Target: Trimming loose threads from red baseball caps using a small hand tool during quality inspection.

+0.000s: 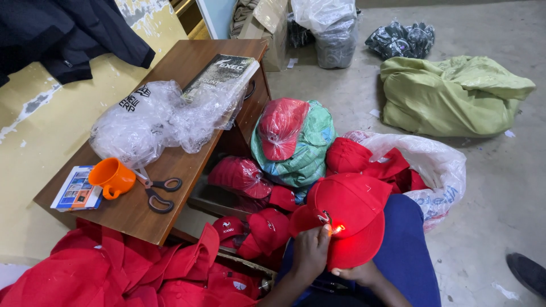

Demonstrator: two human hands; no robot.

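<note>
**A:** What takes up the most room?

**B:** A concrete floor (500, 187), and on it one large green sack (449, 96), tied shut. Left of that stands one wooden bench (187, 74). Between them lies one white plastic bag (441, 165) spilling red caps.

**A:** And on the bench?

**B:** One heap of crumpled clear plastic (153, 119), one dark box (219, 71) under its far edge, one orange mug (112, 177), one pair of scissors (159, 192) just beside the mug, and one printed card (74, 190) at the near corner.

**A:** How many caps?

**B:** Too many to count — a red pile (114, 273) at bottom left, more under the bench, one plastic-wrapped cap (281, 128) on a green bundle (313, 150).

**A:** What are the hands doing?

**B:** Both work on one red cap (355, 210) resting on the person's blue lap, bottom centre. The left hand (310, 253) pinches something small at the cap's front — its grip is closed, and a tiny red-orange glow (338, 228) shows at the fingertips. I cannot tell what the object is. The right hand (358, 274) has its grip closed on the cap's lower edge from beneath.
</note>
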